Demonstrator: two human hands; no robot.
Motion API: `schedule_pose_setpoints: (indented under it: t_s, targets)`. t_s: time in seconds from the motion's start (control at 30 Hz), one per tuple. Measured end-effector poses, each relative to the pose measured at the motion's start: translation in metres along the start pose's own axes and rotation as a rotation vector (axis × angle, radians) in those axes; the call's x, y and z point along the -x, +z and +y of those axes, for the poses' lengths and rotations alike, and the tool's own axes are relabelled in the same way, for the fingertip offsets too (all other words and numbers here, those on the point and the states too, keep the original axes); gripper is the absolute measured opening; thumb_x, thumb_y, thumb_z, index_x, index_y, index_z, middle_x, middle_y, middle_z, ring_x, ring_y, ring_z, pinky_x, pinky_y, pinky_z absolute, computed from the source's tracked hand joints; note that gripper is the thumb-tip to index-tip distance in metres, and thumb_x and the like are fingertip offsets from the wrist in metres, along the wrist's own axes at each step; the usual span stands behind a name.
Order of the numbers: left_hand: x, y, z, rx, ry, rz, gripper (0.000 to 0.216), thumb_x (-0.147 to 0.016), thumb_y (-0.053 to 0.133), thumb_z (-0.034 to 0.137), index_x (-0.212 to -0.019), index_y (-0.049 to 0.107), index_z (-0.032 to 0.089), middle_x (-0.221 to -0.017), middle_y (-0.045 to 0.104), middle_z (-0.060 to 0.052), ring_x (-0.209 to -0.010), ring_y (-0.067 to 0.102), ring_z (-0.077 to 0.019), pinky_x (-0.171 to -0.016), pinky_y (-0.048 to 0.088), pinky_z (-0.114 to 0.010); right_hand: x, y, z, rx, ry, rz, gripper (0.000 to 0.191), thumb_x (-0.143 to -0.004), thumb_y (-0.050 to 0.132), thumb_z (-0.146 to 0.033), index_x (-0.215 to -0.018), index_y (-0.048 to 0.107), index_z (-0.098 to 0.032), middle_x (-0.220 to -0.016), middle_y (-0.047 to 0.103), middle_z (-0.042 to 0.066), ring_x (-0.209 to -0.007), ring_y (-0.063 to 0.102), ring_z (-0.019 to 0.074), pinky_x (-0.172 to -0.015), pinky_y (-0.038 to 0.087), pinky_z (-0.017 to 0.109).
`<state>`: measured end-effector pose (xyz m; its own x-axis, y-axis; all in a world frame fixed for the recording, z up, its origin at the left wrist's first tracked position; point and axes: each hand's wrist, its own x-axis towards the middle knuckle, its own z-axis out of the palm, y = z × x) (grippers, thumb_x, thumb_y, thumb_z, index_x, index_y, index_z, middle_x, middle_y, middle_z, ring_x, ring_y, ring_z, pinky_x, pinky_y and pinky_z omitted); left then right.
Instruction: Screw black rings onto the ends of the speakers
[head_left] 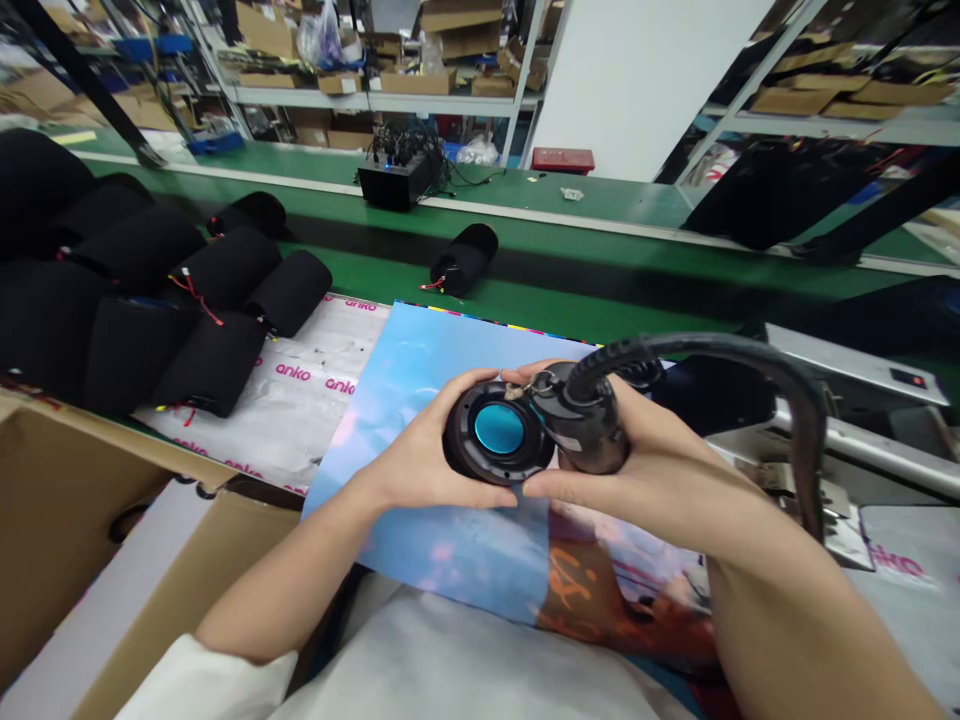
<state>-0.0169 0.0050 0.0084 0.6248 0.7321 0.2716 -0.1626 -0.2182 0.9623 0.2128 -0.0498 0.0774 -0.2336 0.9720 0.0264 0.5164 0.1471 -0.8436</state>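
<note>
My left hand [424, 450] is wrapped around a black round speaker [463, 440], whose end with a shiny blue centre faces up. Right beside it, my right hand [649, 460] closes round a dark corded electric screwdriver [589, 430], seen from its top end. The tool's thick black cable [780, 370] arches over to the right, and its tip is hidden. Both thumbs come close together at the speaker's near edge. Beneath my hands lies a large printed sheet [435, 350] in light blue with a darker picture at the lower right.
Several black fabric-covered cylinders [232, 265] with thin wires lie at left, and one black cylinder [466, 258] lies farther back on the green bench. An open cardboard box [247, 540] stands near left. A metal device [862, 370] sits at right. A black box with cables [394, 182] stands behind.
</note>
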Motion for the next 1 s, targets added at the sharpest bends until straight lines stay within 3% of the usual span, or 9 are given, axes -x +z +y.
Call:
schedule_pose_setpoints:
  t_s: [0.1, 0.17, 0.27, 0.33, 0.5, 0.63, 0.73, 0.87, 1.0]
  targets:
    - [-0.001, 0.001, 0.000, 0.028, 0.007, 0.002, 0.104, -0.063, 0.104, 0.031, -0.150, 0.047, 0.021, -0.154, 0.061, -0.017, -0.143, 0.061, -0.0372, -0.122, 0.050, -0.049, -0.005, -0.007, -0.005, 0.053, -0.013, -0.043, 0.072, -0.078, 0.089, -0.051, -0.143, 0.062, -0.039, -0.133, 0.069, -0.002, -0.117, 0.070, 0.0235, -0.102, 0.064, 0.035]
    - [-0.001, 0.001, -0.001, 0.033, -0.011, 0.001, 0.105, -0.061, 0.104, 0.030, -0.150, 0.048, 0.020, -0.153, 0.062, -0.018, -0.142, 0.062, -0.0386, -0.121, 0.050, -0.050, -0.010, -0.013, -0.011, 0.079, 0.008, -0.092, 0.069, -0.078, 0.088, -0.047, -0.141, 0.063, -0.035, -0.128, 0.070, -0.001, -0.110, 0.071, 0.0228, -0.091, 0.065, 0.031]
    - [0.001, 0.002, -0.003, 0.031, -0.035, 0.018, 0.105, -0.059, 0.104, 0.030, -0.148, 0.049, 0.018, -0.152, 0.063, -0.018, -0.140, 0.063, -0.0397, -0.118, 0.052, -0.051, -0.015, -0.016, -0.021, 0.075, 0.091, -0.125, 0.060, -0.073, 0.089, -0.047, -0.125, 0.068, -0.026, -0.102, 0.073, 0.001, -0.085, 0.071, 0.0206, -0.066, 0.060, 0.026]
    - [0.003, 0.003, -0.005, 0.024, -0.020, 0.045, 0.103, -0.059, 0.104, 0.031, -0.146, 0.050, 0.019, -0.151, 0.063, -0.018, -0.139, 0.063, -0.0393, -0.117, 0.053, -0.052, -0.012, -0.010, -0.026, 0.095, 0.102, -0.092, 0.055, -0.071, 0.088, -0.048, -0.117, 0.070, -0.023, -0.091, 0.072, 0.003, -0.075, 0.069, 0.0206, -0.059, 0.056, 0.026]
    - [0.005, 0.009, -0.009, 0.046, 0.108, 0.034, 0.098, -0.062, 0.101, 0.023, -0.146, 0.051, 0.023, -0.154, 0.062, -0.015, -0.142, 0.062, -0.0369, -0.121, 0.051, -0.050, 0.009, 0.011, -0.024, 0.219, 0.069, -0.002, 0.060, -0.087, 0.075, -0.039, -0.145, 0.061, -0.039, -0.115, 0.077, 0.000, -0.086, 0.076, 0.0201, -0.062, 0.060, 0.023]
    - [0.004, 0.010, -0.012, 0.008, 0.144, 0.069, 0.098, -0.061, 0.103, 0.024, -0.144, 0.052, 0.023, -0.150, 0.064, -0.015, -0.139, 0.064, -0.0381, -0.120, 0.051, -0.053, 0.006, 0.008, -0.019, 0.249, 0.076, 0.030, 0.061, -0.078, 0.083, -0.047, -0.136, 0.069, -0.032, -0.100, 0.078, 0.001, -0.073, 0.073, 0.0206, -0.059, 0.060, 0.027]
    - [0.004, 0.009, -0.015, -0.001, 0.127, 0.075, 0.103, -0.058, 0.104, 0.025, -0.145, 0.049, 0.022, -0.149, 0.064, -0.016, -0.137, 0.065, -0.0388, -0.117, 0.053, -0.052, 0.000, -0.001, -0.017, 0.162, 0.013, 0.099, 0.064, -0.069, 0.092, -0.053, -0.126, 0.074, -0.031, -0.117, 0.078, 0.001, -0.092, 0.077, 0.0241, -0.074, 0.067, 0.031]
    - [0.004, 0.007, -0.019, 0.035, 0.108, 0.063, 0.105, -0.057, 0.103, 0.022, -0.146, 0.049, 0.022, -0.142, 0.069, -0.015, -0.131, 0.068, -0.0371, -0.111, 0.056, -0.049, 0.006, -0.008, -0.016, 0.082, -0.056, 0.327, 0.065, -0.069, 0.096, -0.056, -0.123, 0.075, -0.027, -0.130, 0.075, 0.003, -0.121, 0.073, 0.0295, -0.091, 0.068, 0.034]
    - [0.003, 0.009, -0.018, 0.006, 0.144, 0.100, 0.103, -0.053, 0.104, 0.019, -0.142, 0.053, 0.024, -0.140, 0.068, -0.012, -0.129, 0.069, -0.0357, -0.109, 0.056, -0.047, 0.014, -0.003, -0.009, 0.143, 0.063, 0.231, 0.077, -0.065, 0.096, -0.060, -0.132, 0.070, -0.031, -0.130, 0.075, 0.005, -0.110, 0.077, 0.0335, -0.072, 0.068, 0.038]
